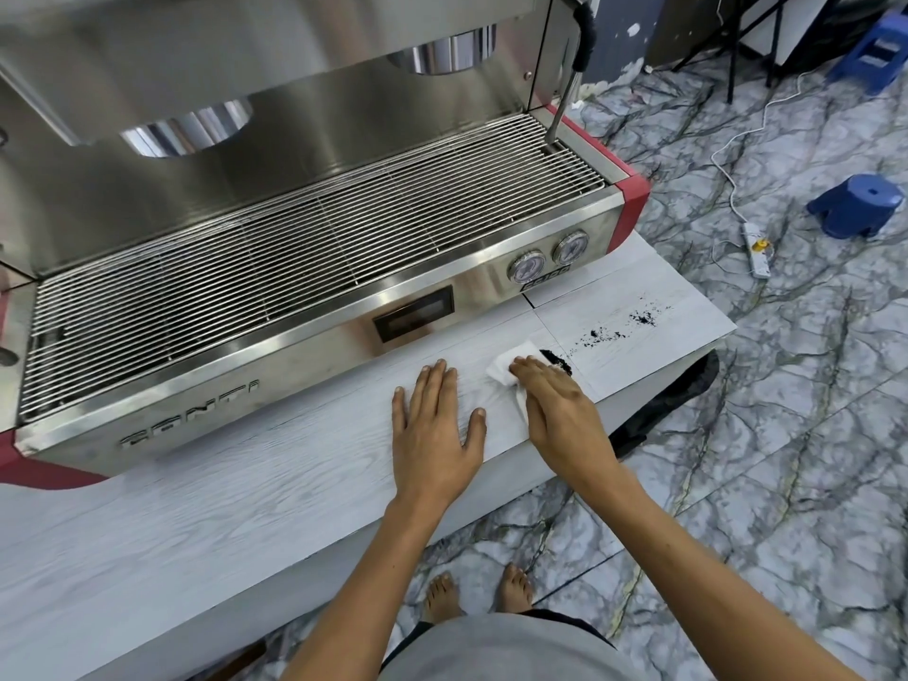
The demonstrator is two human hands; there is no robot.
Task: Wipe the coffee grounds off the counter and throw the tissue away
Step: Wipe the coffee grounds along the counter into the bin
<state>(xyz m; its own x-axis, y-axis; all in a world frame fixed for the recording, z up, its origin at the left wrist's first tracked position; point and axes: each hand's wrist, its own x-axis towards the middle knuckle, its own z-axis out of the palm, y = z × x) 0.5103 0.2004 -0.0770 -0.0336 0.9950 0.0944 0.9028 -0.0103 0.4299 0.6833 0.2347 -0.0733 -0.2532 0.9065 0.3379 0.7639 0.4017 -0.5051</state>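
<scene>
Your bench (221,508) carries the espresso machine (275,238) along its back. In front of the machine your left hand (435,435) lies flat on the bench, and your right hand (560,415) rests just right of it, on the tissue (506,368). The grounds (557,361) touch the tissue's right edge and scatter on toward the bench's right end. On the floor (786,435) well to the right, a stool (857,204) stands beside a power strip (756,250).

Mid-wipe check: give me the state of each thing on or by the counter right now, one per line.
Tissue: pressed flat on the counter under the right hand.
Coffee grounds: partly gathered against the tissue, scattered patches remain further right.
Left hand: empty, palm flat on the counter.
Espresso machine: drip grate bare, no portafilters fitted.
Dark bag beyond counter edge: contents hidden.
</scene>
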